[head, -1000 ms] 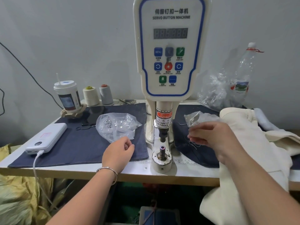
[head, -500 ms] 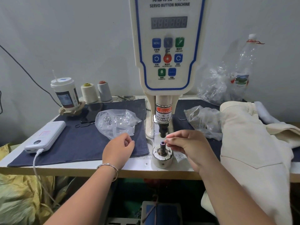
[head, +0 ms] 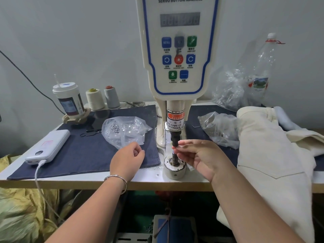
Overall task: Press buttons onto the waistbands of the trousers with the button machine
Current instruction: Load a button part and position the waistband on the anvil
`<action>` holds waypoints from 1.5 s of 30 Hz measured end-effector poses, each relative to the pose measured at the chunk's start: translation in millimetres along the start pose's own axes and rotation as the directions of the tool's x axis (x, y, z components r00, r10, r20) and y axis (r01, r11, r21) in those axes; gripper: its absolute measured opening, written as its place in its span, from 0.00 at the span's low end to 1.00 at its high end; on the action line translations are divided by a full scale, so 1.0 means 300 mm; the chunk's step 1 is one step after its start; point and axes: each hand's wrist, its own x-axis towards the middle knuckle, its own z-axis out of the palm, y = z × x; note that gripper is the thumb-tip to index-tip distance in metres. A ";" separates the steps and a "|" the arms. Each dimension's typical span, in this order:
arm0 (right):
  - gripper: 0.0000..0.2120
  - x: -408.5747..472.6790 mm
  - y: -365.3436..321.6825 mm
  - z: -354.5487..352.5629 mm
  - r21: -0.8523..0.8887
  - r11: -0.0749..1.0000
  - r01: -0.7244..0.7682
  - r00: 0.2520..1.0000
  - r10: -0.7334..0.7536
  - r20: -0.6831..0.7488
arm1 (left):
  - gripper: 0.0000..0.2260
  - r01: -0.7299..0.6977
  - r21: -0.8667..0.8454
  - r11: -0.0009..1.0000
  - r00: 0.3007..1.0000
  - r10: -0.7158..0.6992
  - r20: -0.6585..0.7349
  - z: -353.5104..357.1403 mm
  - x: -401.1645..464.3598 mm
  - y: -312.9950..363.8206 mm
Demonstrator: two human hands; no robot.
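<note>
The cream servo button machine stands at the table's middle, its black upper punch above the round lower die. My right hand reaches in from the right, and its thumb and forefinger pinch a small button part at the punch tip. My left hand rests on the denim cloth left of the die, fingers curled in; what it holds, if anything, is hidden. Cream trousers lie heaped at the right. A clear bag of metal button parts sits behind my left hand.
A second clear bag lies right of the machine. A power bank with its cable, a lidded cup and two thread cones stand at the left. A plastic bottle stands back right. A foot pedal sits below.
My right hand came from the bag on the right to the die, then rose a little to the upper punch tip. My left hand stayed put.
</note>
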 end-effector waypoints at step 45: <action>0.10 0.038 0.079 -0.192 -0.889 0.443 0.120 0.822 -0.547 -0.162 | 0.12 0.168 0.543 0.823 0.986 -0.148 -0.081 -0.194 0.329 -0.036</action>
